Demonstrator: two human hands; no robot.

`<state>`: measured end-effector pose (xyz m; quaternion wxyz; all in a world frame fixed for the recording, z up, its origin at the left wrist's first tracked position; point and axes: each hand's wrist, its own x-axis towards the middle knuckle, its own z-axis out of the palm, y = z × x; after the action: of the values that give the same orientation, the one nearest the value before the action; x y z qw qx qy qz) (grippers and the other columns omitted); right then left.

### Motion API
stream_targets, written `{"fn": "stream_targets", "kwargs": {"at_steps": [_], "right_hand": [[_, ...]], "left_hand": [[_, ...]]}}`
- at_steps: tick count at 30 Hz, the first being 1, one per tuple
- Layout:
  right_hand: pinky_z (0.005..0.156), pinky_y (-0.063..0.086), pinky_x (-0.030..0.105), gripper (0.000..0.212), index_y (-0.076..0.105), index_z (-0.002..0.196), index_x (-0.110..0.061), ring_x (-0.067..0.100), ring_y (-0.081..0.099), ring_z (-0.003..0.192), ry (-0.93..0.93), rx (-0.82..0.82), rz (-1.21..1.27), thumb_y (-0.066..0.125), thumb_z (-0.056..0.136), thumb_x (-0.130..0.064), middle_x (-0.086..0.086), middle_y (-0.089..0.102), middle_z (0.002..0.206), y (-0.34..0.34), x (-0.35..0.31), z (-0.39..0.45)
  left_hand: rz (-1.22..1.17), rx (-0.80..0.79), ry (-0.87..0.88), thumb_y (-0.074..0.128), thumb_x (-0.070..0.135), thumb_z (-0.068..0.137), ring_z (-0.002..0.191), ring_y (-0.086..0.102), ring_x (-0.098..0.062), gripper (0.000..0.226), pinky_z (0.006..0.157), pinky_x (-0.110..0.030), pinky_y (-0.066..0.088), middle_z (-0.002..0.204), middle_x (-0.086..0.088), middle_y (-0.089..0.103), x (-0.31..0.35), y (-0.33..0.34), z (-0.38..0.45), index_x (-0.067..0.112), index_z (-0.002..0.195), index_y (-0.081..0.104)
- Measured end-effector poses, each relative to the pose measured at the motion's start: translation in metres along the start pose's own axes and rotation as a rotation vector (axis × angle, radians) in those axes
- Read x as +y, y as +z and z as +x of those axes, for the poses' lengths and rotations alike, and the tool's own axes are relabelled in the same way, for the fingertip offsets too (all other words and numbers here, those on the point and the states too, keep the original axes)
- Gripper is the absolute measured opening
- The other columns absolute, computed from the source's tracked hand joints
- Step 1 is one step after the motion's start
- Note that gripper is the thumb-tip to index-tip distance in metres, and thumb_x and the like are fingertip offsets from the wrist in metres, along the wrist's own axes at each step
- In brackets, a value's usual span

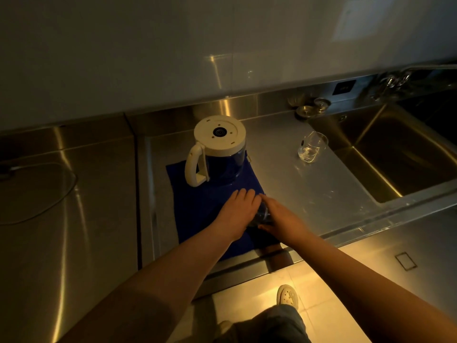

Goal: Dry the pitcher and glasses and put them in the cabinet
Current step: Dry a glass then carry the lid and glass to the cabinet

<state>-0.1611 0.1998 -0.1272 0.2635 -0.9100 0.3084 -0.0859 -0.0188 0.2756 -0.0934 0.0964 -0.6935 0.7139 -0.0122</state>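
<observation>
We hold a glass (262, 214) between both hands over the near right corner of the blue cloth (197, 214) on the steel counter (333, 194). Our left hand (238, 211) lies on it with straight fingers; our right hand (282, 219) curls round it. The pitcher (218, 152) stands on the cloth's far edge. A second glass (312, 147) stands near the sink (395, 149).
</observation>
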Motion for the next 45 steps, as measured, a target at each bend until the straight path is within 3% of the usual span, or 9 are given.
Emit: {"fn": "stream_targets", "kwargs": {"at_steps": [7, 15, 21, 27, 30, 34, 38, 41, 45], "right_hand": [[0.101, 0.040, 0.030, 0.064, 0.034, 0.139, -0.022, 0.016, 0.043, 0.125, -0.020, 0.012, -0.068, 0.064, 0.084, -0.031, 0.000, 0.044, 0.139, 0.008, -0.001, 0.005], [0.103, 0.036, 0.029, 0.067, 0.036, 0.139, -0.016, 0.019, 0.041, 0.127, -0.005, -0.038, -0.064, 0.068, 0.081, -0.022, 0.004, 0.043, 0.140, 0.012, 0.001, 0.009], [0.099, 0.033, 0.024, 0.065, 0.038, 0.137, -0.013, 0.020, 0.044, 0.121, -0.062, -0.101, -0.157, 0.068, 0.081, -0.023, 0.006, 0.047, 0.133, 0.000, -0.002, 0.015], [0.099, 0.040, 0.031, 0.067, 0.041, 0.134, -0.016, 0.020, 0.045, 0.120, -0.137, -0.099, -0.198, 0.072, 0.075, -0.029, 0.004, 0.049, 0.131, -0.019, -0.016, 0.022], [0.096, 0.034, 0.023, 0.065, 0.046, 0.130, -0.014, 0.019, 0.046, 0.118, -0.197, -0.053, -0.131, 0.075, 0.072, -0.026, 0.005, 0.052, 0.128, -0.024, -0.032, 0.028], [0.095, 0.040, 0.026, 0.062, 0.048, 0.126, -0.017, 0.017, 0.051, 0.113, -0.202, 0.015, 0.031, 0.077, 0.072, -0.028, 0.003, 0.054, 0.123, -0.011, -0.052, 0.032], [0.107, 0.031, 0.026, 0.062, 0.041, 0.137, -0.020, 0.014, 0.037, 0.131, -0.108, 0.087, 0.076, 0.069, 0.081, -0.022, 0.000, 0.041, 0.143, 0.016, -0.067, 0.027], [0.110, 0.021, 0.025, 0.060, 0.034, 0.142, -0.023, 0.011, 0.021, 0.139, -0.150, 0.084, 0.028, 0.060, 0.088, -0.017, -0.003, 0.027, 0.152, 0.033, -0.071, 0.021], [0.108, 0.024, 0.026, 0.055, 0.036, 0.139, -0.021, 0.011, 0.022, 0.137, -0.248, 0.078, -0.045, 0.056, 0.090, -0.009, -0.003, 0.028, 0.150, 0.038, -0.070, 0.018]], "left_hand": [[0.094, -0.089, -0.058, 0.071, 0.018, 0.080, 0.137, 0.026, -0.037, 0.091, 0.117, -0.045, 0.018, 0.147, -0.019, 0.027, -0.001, 0.010, -0.004, 0.004, 0.147, 0.011], [0.072, -0.084, -0.058, 0.057, 0.023, 0.092, 0.143, 0.015, -0.033, 0.081, 0.119, -0.041, 0.008, 0.154, -0.020, 0.017, -0.002, 0.022, -0.002, 0.002, 0.149, 0.004], [0.003, -0.064, -0.072, 0.063, 0.027, 0.087, 0.139, 0.023, -0.029, 0.085, 0.119, -0.039, 0.012, 0.149, -0.016, 0.026, -0.008, 0.023, -0.002, 0.003, 0.148, 0.009], [-0.119, -0.026, -0.135, 0.064, 0.029, 0.087, 0.139, 0.023, -0.029, 0.089, 0.119, -0.038, 0.013, 0.151, -0.014, 0.023, -0.014, 0.029, -0.013, 0.007, 0.150, 0.005], [-0.171, -0.016, -0.166, 0.062, 0.031, 0.089, 0.143, 0.016, -0.029, 0.091, 0.119, -0.039, 0.013, 0.155, -0.014, 0.014, -0.017, 0.032, -0.020, 0.007, 0.150, -0.001], [-0.375, 0.048, -0.236, 0.061, 0.034, 0.089, 0.144, 0.018, -0.023, 0.085, 0.118, -0.035, 0.019, 0.156, -0.011, 0.018, -0.022, 0.029, -0.028, 0.006, 0.150, 0.008], [-0.489, 0.086, -0.307, 0.056, 0.027, 0.093, 0.145, 0.016, -0.020, 0.082, 0.117, -0.032, 0.022, 0.158, -0.010, 0.012, -0.029, 0.023, -0.041, 0.009, 0.152, 0.002], [-0.426, 0.074, -0.343, 0.052, 0.025, 0.096, 0.146, 0.010, -0.022, 0.081, 0.118, -0.032, 0.019, 0.159, -0.012, 0.001, -0.031, 0.025, -0.049, 0.008, 0.151, -0.005], [-0.250, 0.045, -0.384, 0.037, 0.021, 0.102, 0.146, -0.004, -0.029, 0.068, 0.118, -0.035, 0.008, 0.158, -0.017, -0.009, -0.038, 0.033, -0.056, 0.002, 0.148, -0.009]]}}
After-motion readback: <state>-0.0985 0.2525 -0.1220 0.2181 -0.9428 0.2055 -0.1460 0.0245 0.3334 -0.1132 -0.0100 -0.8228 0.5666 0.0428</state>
